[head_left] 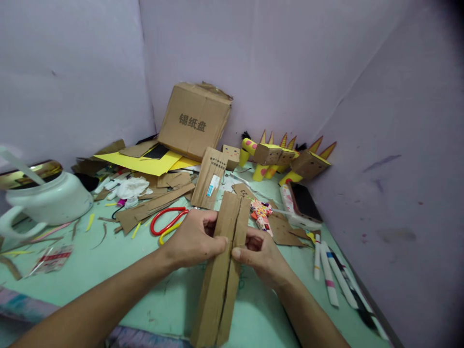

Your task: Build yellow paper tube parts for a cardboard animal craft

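A long strip of brown cardboard (217, 285), folded lengthwise with a dark slit running down it, is held tilted over the pale green tabletop. My left hand (194, 241) grips its left side, thumb on top and fingers behind. On the opposite side my right hand (263, 256) pinches the edge, its thumb pressed near the slit. The fingers under the strip are partly hidden. Beside my left hand lie scissors with red and yellow handles (168, 223). A colourful patterned glue gun (261, 215) lies just beyond my right hand.
A cardboard box (195, 121) leans at the back wall. Cardboard figures with yellow legs and spikes (282, 154) stand at back right. A white mug (49, 198) is at left, amid scraps. A phone (305, 200) and several markers (328, 275) lie at right.
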{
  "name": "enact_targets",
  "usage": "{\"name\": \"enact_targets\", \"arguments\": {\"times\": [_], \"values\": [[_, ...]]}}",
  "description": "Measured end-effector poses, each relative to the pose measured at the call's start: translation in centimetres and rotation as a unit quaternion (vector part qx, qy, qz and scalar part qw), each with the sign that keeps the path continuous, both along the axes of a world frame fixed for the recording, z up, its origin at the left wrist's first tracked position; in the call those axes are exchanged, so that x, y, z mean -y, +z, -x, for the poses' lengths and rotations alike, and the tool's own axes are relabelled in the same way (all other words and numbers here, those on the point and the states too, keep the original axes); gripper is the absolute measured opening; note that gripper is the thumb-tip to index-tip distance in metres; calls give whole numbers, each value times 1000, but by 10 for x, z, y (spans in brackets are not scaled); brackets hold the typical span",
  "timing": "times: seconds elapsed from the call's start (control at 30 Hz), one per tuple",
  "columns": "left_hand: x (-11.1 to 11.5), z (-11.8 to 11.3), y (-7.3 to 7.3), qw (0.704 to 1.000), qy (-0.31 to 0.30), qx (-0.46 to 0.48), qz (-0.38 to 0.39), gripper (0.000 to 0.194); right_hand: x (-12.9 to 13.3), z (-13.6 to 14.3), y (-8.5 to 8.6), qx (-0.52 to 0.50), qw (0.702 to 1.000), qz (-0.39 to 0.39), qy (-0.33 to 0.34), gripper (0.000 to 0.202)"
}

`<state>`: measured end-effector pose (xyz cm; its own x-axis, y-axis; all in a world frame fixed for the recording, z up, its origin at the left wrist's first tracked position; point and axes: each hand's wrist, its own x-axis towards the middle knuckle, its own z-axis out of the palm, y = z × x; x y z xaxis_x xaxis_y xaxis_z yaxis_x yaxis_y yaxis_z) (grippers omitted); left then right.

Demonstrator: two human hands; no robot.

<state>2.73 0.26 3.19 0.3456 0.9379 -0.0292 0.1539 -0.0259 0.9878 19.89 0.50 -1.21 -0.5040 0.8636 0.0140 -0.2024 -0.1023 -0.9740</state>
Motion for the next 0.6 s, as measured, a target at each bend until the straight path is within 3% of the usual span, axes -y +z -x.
{"name": "enact_targets", "arguments": {"times": [0.43, 0.6], "values": [[-5, 3, -5, 999, -1, 37, 7, 24, -4, 0, -4, -45, 998, 26, 26, 37], [-8, 6, -7, 997, -13, 78, 24, 28, -5, 3, -7, -28, 998, 58, -26, 40]]}}
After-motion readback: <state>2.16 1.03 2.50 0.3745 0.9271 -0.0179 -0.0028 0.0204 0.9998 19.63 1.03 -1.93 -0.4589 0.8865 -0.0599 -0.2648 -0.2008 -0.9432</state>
